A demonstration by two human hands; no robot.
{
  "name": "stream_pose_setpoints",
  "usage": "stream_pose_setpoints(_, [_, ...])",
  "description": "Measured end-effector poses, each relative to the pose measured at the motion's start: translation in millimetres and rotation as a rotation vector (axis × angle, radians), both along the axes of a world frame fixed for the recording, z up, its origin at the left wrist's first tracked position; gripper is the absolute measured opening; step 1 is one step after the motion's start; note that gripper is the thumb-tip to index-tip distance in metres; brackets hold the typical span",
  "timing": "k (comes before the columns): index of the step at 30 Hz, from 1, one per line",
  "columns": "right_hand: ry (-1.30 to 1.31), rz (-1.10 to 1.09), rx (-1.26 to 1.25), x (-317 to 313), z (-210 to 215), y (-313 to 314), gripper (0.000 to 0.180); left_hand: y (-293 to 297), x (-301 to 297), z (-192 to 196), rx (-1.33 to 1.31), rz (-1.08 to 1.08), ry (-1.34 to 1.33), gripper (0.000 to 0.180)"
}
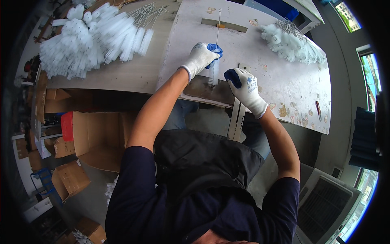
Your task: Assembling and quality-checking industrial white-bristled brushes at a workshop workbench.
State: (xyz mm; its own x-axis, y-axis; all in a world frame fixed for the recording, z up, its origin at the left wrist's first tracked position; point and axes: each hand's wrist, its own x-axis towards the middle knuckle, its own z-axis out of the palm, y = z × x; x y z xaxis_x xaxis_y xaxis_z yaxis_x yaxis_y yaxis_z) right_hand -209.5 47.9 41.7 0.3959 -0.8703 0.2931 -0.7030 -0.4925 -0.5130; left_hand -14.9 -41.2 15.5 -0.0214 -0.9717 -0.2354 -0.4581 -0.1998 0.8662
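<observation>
A bottle brush [213,72] with white bristles and a thin wire handle is gripped in my left hand [200,57], in a white glove with blue fingertips. Its looped wire end points to the far side of the table, while the bristle tip hangs near the front edge over a dark metal plate [199,87]. To the right, my right hand [245,86], gloved alike, is curled closed beside a slotted metal bar [236,122] at the table edge. Whatever lies inside those fingers is hidden. The two hands are apart.
Heaps of white brushes lie on the left table [61,82] and at the table's far right, the right heap [290,44] being smaller. A flat bar [235,27] lies beyond my left hand. A pen [318,111] rests near the right edge. An open cardboard box [99,138] stands below left.
</observation>
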Motion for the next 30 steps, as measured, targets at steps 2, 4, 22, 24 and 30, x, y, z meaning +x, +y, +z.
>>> stream_pose_setpoints(2, [0.077, 0.133, -0.140, -2.3, 10.8, 3.4, 0.018, -2.4, 3.1, -3.3, -0.032, 0.018, -0.019, 0.034])
stream_pose_setpoints(4, [0.167, 0.191, -0.102, -4.4, 17.1, 0.8, 0.028, -0.2, 1.4, 3.0, -0.007, -0.014, 0.025, 0.035])
stream_pose_setpoints(22, [0.667, 0.713, -0.303, 24.3, 1.6, -39.5, 0.029, -1.4, -8.1, 2.1, 0.043, -0.102, -0.032, 0.036])
stream_pose_setpoints(24, [0.694, 0.722, -0.263, 25.9, 12.5, -36.0, 0.029, 0.3, -5.7, 0.2, 0.048, -0.089, -0.011, 0.034])
stream_pose_setpoints(30, [0.731, 0.756, -0.222, 24.3, 13.7, -43.3, 0.029, 10.1, -6.8, 18.9, 0.125, -0.020, 0.147, 0.028])
